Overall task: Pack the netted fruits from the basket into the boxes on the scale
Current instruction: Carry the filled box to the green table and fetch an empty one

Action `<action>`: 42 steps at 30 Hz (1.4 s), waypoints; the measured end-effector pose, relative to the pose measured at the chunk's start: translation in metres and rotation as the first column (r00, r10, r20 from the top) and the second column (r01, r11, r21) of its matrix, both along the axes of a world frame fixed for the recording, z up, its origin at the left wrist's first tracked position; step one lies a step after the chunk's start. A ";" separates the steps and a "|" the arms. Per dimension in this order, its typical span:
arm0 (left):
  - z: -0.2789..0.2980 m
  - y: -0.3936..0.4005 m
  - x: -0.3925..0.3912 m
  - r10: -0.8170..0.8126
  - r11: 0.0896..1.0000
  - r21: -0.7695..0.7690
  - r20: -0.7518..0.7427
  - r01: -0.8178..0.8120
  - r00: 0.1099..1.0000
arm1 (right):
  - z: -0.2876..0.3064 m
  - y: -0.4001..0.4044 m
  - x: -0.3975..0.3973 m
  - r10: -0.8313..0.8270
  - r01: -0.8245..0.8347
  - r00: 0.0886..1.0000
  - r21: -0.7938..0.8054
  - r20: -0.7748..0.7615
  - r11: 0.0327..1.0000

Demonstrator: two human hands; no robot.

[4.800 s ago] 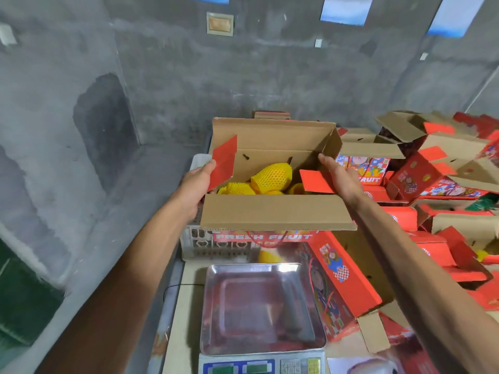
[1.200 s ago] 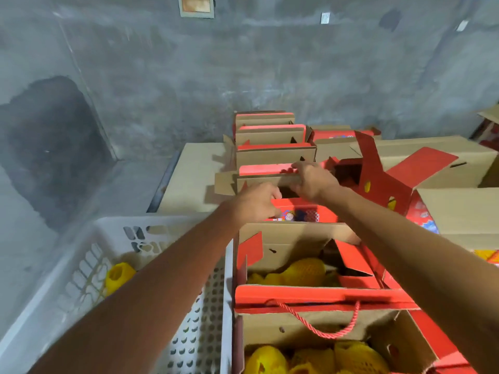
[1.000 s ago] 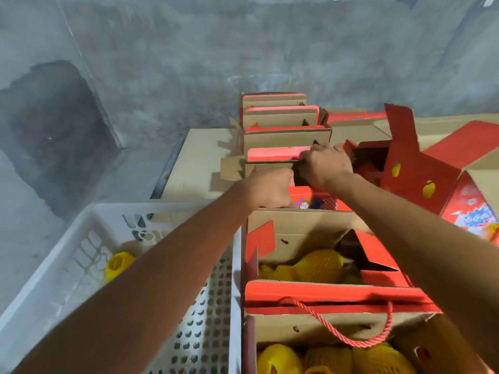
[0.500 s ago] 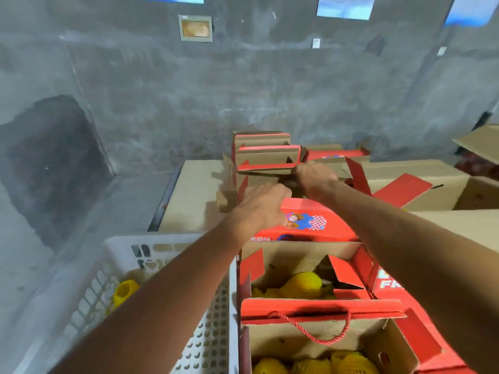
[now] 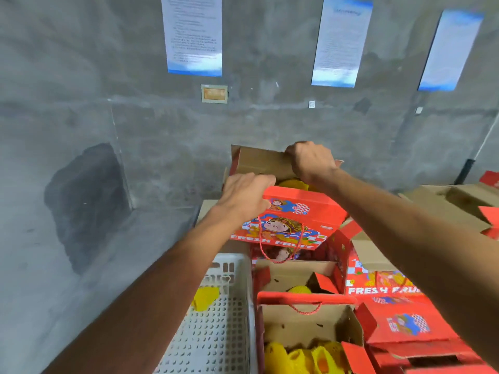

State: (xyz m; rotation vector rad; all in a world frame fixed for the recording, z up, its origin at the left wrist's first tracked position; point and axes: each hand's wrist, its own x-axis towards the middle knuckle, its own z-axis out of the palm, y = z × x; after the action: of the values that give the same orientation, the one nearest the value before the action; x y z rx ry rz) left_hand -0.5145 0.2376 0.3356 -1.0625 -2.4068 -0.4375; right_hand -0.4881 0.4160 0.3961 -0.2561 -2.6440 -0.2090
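A grey concrete wall point(image 5: 270, 125) filled the background, carrying three white-and-blue paper notices point(image 5: 194, 36), a small framed plate point(image 5: 214, 93) and a dark patch point(image 5: 86, 201).

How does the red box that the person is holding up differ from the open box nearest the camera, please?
The held box is lifted in the air, gripped by the left hand and the right hand; the nearest box rests below, untouched. The held box shows its printed red front with a hanging rope handle, while the nearest box shows its plain brown inside. Both have open flaps and hold yellow netted fruits.
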 end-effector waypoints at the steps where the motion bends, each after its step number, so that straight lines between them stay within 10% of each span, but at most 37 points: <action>1: 0.006 -0.015 0.017 0.002 1.000 0.008 -0.012 -0.002 1.000 | 0.005 -0.015 0.015 0.013 -0.013 1.000 -0.022 -0.012 1.000; 19: -0.070 -0.297 0.358 0.229 0.973 0.072 -0.241 -0.218 0.943 | -0.086 -0.256 0.305 0.155 -0.135 0.988 -0.361 0.027 0.923; 30: -0.165 -0.305 0.466 0.159 0.987 0.011 0.111 -0.161 0.981 | -0.190 -0.276 0.394 0.106 0.005 0.959 -0.389 0.263 0.921; 42: -0.200 -0.272 0.479 0.091 0.996 0.003 0.134 -0.092 0.987 | -0.224 -0.262 0.414 0.087 0.012 0.972 -0.418 0.218 0.909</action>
State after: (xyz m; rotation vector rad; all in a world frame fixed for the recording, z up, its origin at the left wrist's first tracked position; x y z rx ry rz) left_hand -0.0353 -0.0347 0.1360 -0.9415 -2.5569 -0.5018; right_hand -0.0741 0.1541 0.1725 -0.3354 -2.9021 0.3700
